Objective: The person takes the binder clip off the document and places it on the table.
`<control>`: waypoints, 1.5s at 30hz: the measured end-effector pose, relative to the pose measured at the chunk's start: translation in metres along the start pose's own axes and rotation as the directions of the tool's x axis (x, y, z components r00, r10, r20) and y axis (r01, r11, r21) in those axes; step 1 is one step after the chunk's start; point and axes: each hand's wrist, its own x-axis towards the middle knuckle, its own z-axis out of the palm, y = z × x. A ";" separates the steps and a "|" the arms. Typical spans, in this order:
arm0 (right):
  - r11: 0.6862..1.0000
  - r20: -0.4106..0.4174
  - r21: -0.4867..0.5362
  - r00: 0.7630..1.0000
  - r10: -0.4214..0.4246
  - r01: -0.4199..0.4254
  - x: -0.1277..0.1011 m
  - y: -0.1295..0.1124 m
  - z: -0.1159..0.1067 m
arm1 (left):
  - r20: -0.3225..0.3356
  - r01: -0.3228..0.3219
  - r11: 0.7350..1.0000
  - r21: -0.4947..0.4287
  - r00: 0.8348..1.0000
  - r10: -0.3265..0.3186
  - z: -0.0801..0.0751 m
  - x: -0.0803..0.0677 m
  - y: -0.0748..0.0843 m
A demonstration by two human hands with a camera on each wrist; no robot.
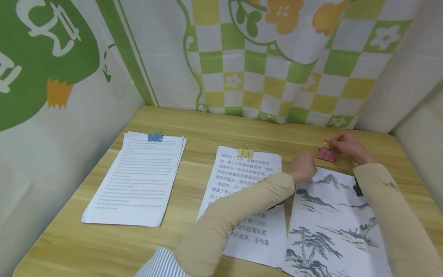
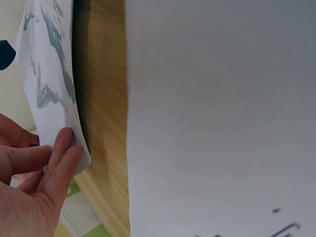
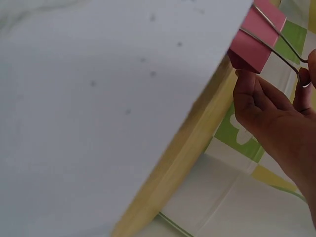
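The stack of papers topped by an ink landscape (image 1: pixel 332 215) lies at the right of the table. At its upper left corner my left hand (image 1: pixel 302 166) pinches the sheets between thumb and fingers, as the left wrist view shows the hand (image 2: pixel 37 173) and the painted sheet (image 2: pixel 52 94). My right hand (image 1: pixel 347 147) grips a pink binder clip (image 1: pixel 326 154) by its wire handles. The clip (image 3: pixel 259 37) is at the top edge of the papers; whether its mouth is around them cannot be told.
Left of the painting lies a text stack (image 1: pixel 249 231) with a yellow binder clip (image 1: pixel 245 153), partly under my left sleeve. Farther left, another printed stack (image 1: pixel 135 181) carries a blue binder clip (image 1: pixel 155 137). A patterned curtain (image 1: pixel 277 77) hangs behind the wooden table (image 1: pixel 194 169).
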 end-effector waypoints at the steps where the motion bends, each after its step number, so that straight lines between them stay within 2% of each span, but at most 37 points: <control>1: 1.000 -0.005 -0.016 1.000 -0.004 0.004 0.002 -0.002 0.002 | 0.000 0.011 1.000 0.006 1.000 -0.011 0.000 0.000 -0.001; 3: 0.999 -0.017 -0.048 1.000 -0.008 0.007 0.004 -0.005 0.006 | -0.003 0.033 0.999 -0.002 0.999 -0.033 -0.001 0.000 -0.003; 8: 0.990 -0.075 -0.141 0.997 -0.025 0.014 0.008 -0.009 0.012 | -0.039 0.098 0.990 -0.103 0.994 -0.102 -0.007 -0.003 -0.013; 12: 0.977 -0.108 -0.210 0.993 -0.043 0.019 0.009 -0.005 0.013 | -0.085 0.103 0.980 -0.170 0.989 -0.118 -0.024 -0.008 -0.025; 15: 0.971 -0.117 -0.237 0.992 -0.039 0.010 0.008 0.000 0.011 | -0.111 0.069 0.968 -0.241 0.989 -0.098 -0.045 -0.014 -0.042; 17: 0.971 -0.120 -0.240 0.993 -0.023 -0.006 0.006 0.003 0.007 | -0.136 0.060 0.961 -0.271 0.986 -0.100 -0.062 -0.017 -0.059; 20: 0.967 -0.126 -0.253 0.992 -0.016 -0.017 0.006 0.008 0.000 | -0.170 0.080 0.959 -0.270 0.977 -0.130 -0.090 -0.018 -0.098; 23: 0.963 -0.130 -0.269 0.991 -0.011 -0.025 0.005 0.010 -0.006 | -0.167 0.156 0.962 -0.224 0.966 -0.196 -0.116 -0.017 -0.142; 25: 0.959 -0.134 -0.282 0.991 -0.014 -0.024 0.005 0.012 -0.009 | -0.145 0.212 0.961 -0.177 0.960 -0.239 -0.128 -0.016 -0.171; 27: 0.960 -0.128 -0.278 0.992 -0.014 -0.022 0.005 0.013 -0.010 | -0.107 0.270 0.948 -0.171 0.951 -0.290 -0.136 -0.017 -0.194; 30: 0.965 -0.132 -0.263 0.991 -0.031 -0.005 0.003 0.016 -0.012 | -0.038 0.316 0.926 -0.205 0.943 -0.330 -0.140 -0.019 -0.218; 33: 0.966 -0.142 -0.260 0.989 -0.049 0.010 0.002 0.017 -0.013 | 0.034 0.358 0.890 -0.284 0.931 -0.363 -0.140 -0.020 -0.230; 35: 0.963 -0.153 -0.268 0.986 -0.060 0.017 0.002 0.018 -0.013 | 0.077 0.376 0.859 -0.348 0.925 -0.373 -0.137 -0.018 -0.234; 39: 0.958 -0.167 -0.287 0.983 -0.077 0.026 0.002 0.018 -0.014 | 0.144 0.384 0.800 -0.461 0.922 -0.359 -0.131 -0.014 -0.236; 41: 0.954 -0.171 -0.299 0.982 -0.085 0.030 0.002 0.018 -0.013 | 0.169 0.380 0.776 -0.503 0.924 -0.343 -0.127 -0.013 -0.236; 45: 0.953 -0.173 -0.302 0.981 -0.085 0.029 0.005 0.017 -0.011 | 0.189 0.398 0.739 -0.544 0.916 -0.354 -0.121 -0.013 -0.236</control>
